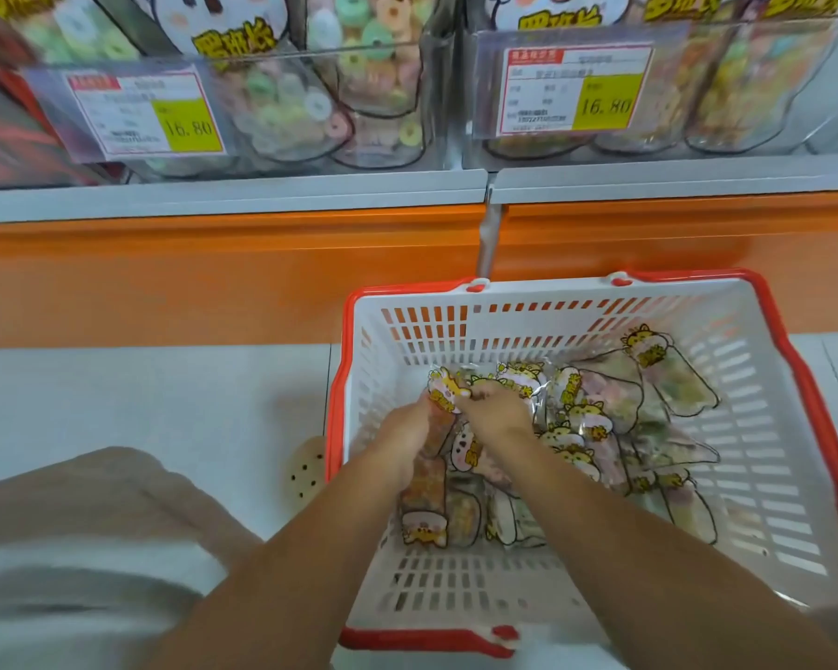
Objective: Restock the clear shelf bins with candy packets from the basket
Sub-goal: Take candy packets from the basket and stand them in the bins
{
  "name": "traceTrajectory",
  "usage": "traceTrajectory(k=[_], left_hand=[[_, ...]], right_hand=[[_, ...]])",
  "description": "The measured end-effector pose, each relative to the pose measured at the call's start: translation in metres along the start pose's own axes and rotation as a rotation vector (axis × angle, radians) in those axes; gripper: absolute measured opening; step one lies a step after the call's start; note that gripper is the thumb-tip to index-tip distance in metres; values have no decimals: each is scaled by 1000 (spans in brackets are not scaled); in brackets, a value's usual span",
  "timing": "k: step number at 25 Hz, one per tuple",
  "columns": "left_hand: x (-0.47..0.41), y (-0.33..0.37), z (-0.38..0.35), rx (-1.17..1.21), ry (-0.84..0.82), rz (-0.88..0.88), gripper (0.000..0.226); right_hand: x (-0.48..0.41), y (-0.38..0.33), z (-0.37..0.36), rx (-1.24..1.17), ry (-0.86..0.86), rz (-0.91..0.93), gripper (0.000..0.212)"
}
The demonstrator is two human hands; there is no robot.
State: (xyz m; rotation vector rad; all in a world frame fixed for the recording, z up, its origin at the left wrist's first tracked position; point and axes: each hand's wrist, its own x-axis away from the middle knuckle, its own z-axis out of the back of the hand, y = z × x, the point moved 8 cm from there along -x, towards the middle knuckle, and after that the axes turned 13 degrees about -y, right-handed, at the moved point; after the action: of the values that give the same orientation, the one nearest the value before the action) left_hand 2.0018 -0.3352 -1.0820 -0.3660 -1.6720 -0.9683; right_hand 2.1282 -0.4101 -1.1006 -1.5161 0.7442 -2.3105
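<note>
One red-rimmed basket [746, 476] on the floor, candy packets [596, 427] heaped inside, too overlapped to count, left hand [407, 427] and right hand [497, 413] each curled round packets, two clear shelf bins [310, 89] above, two price tags [146, 113].

Inside the red-rimmed white slotted plastic basket [755, 427], near its left wall, the left hand [405, 430] and right hand [497, 413] grip clear cartoon-printed candy packets [586, 423].
</note>
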Motion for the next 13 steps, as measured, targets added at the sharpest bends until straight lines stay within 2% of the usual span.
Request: traceTrajectory(k=[3, 5, 7, 8, 11, 13], left_hand=[[7, 18, -4, -97, -33, -123, 52], [19, 37, -9, -175, -110, -245, 67], [33, 51, -9, -321, -179, -331, 76], [44, 59, -5, -412, -172, -370, 72], [79, 74, 13, -618, -68, -509, 30], [102, 76, 28, -637, -8, -586, 23]], right_hand=[[13, -10, 16, -250, -116, 219, 25], [22, -13, 30, -452, -259, 250, 26], [26, -16, 40, -521, -338, 275, 29], [27, -20, 41, -551, -366, 286, 30], [34, -33, 29, -672, -399, 269, 39], [36, -33, 13, -630, -334, 208, 36]])
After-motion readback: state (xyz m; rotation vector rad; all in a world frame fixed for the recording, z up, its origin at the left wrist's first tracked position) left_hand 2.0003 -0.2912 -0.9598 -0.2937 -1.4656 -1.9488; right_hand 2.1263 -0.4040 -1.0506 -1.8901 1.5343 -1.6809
